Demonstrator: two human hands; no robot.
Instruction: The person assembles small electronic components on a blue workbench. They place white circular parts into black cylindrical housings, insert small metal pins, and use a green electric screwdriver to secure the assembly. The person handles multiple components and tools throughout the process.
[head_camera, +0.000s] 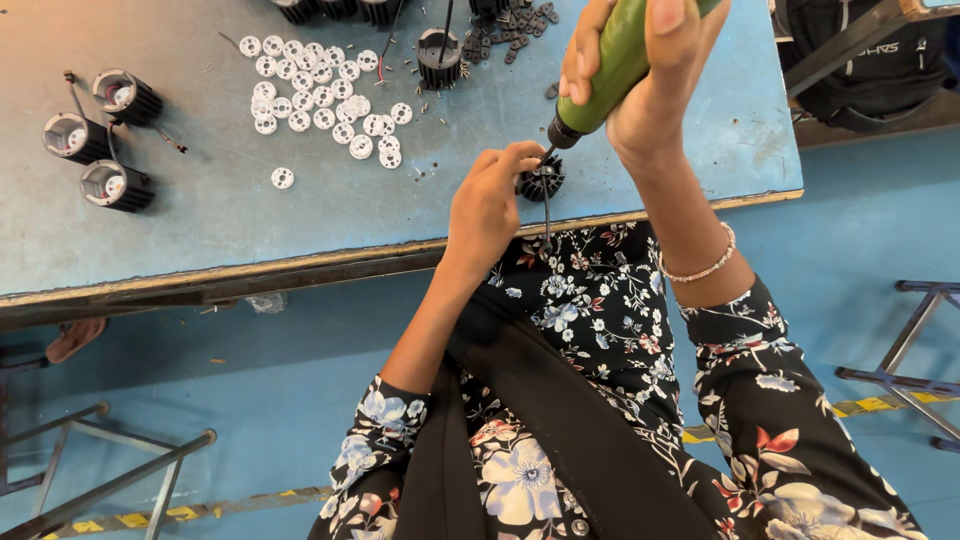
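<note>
Finned housing (541, 183) steadied by left hand (487, 205); right hand (640, 85) drives screwdriver (610, 65) (tip seemingly inside).

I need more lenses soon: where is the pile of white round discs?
In the head view, the white discs lie on the blue table, upper left of the left hand, right of three black cylindrical housings.

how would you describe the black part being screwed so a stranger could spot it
On the blue table, look at the near edge. A small black finned part sits under the left hand, below the green screwdriver. Unlike the black housings at far left, it is held.
</note>
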